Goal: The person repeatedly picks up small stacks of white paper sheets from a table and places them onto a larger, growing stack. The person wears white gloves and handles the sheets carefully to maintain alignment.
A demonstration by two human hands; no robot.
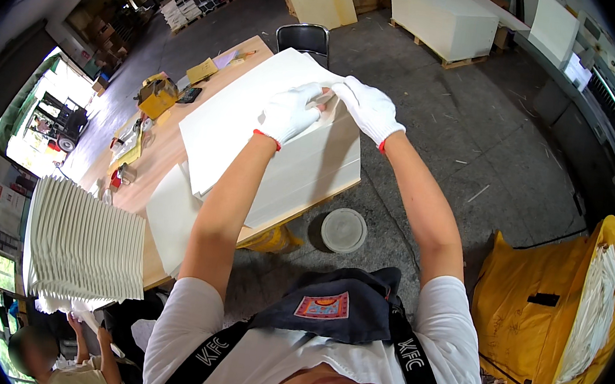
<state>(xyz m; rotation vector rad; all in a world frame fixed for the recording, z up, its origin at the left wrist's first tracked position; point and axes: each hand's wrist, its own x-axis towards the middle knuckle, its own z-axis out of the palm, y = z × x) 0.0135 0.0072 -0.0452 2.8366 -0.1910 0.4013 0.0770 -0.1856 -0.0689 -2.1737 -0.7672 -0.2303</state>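
Note:
A thick stack of large white paper sheets (225, 125) lies on a wooden table in front of me. Both my hands wear white knit gloves with red cuffs. My left hand (291, 113) is at the stack's near right corner, its bare fingertips closed on the sheet edges. My right hand (367, 109) grips the same corner from the right, its fingers bent over the top sheets. Between the hands, the corner is lifted and curls up a little. The right thumb is hidden from view.
The wooden table (164, 130) carries a yellow box (157, 96) and small tools. Another pile of folded white sheets (84, 241) stands at the left, near a co-worker (73, 362). A round bucket (344, 230) sits on the floor; a yellow bag (534, 303) stands right. A black chair (304, 38) is behind the table.

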